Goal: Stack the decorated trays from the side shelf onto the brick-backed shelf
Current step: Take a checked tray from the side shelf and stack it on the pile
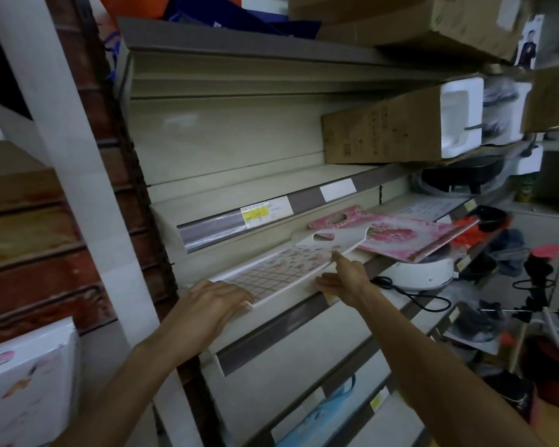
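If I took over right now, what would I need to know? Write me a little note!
Left hand: fingers lie flat on the near corner of the checked tray, no grip.
Right hand: open, touching that tray's right edge.
The checked tray lies on the side shelf; the pink tray lies beside it, partly under its handle end.
Done: cannot tell.
Left: lift both trays and stack them on the brick-backed shelf.

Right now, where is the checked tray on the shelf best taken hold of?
By its two long edges, coming from the front. The checked tray lies flat, near end overhanging the shelf edge. The left hand rests on its near corner; the right hand touches its right edge.
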The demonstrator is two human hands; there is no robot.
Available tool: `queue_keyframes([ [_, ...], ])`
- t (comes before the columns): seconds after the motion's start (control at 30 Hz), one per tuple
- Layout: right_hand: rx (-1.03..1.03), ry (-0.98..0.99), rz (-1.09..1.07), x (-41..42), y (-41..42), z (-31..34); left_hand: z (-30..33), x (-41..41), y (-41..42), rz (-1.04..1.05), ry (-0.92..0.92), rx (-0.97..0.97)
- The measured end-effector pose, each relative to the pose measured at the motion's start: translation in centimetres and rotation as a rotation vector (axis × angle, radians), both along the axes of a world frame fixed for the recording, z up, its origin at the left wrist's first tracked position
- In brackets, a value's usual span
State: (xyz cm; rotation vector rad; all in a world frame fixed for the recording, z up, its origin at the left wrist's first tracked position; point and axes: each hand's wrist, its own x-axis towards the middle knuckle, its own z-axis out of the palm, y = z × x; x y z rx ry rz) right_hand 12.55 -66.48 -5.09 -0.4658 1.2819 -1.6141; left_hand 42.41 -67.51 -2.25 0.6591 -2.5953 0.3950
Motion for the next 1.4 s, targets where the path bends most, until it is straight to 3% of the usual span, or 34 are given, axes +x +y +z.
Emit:
queue_keyframes([
  [0.2,-0.068,-0.256,-0.014,0.6,-2.6,1.0,0.4,-1.3,1.5,-0.003,0.009,0.001],
  [0.47,-0.043,-0.233,-0.163,0.2,-2.1,0.3,-0.1,-2.0,3.9,0.004,-0.029,0.066],
  [1.07,-0.035,-0.072,-0.227,0.2,10.3,-4.0,-4.7,-1.7,12.5,-0.349,-0.155,0.453],
  [1.2,-0.098,-0.085,-0.215,1.3,14.2,-5.1,-4.3,0.1,13.0,-0.27,-0.014,0.415],
  [1.4,-0.177,-0.043,-0.219,3.9,20.6,-6.4,-4.6,4.0,11.4,-0.072,0.364,0.441],
])
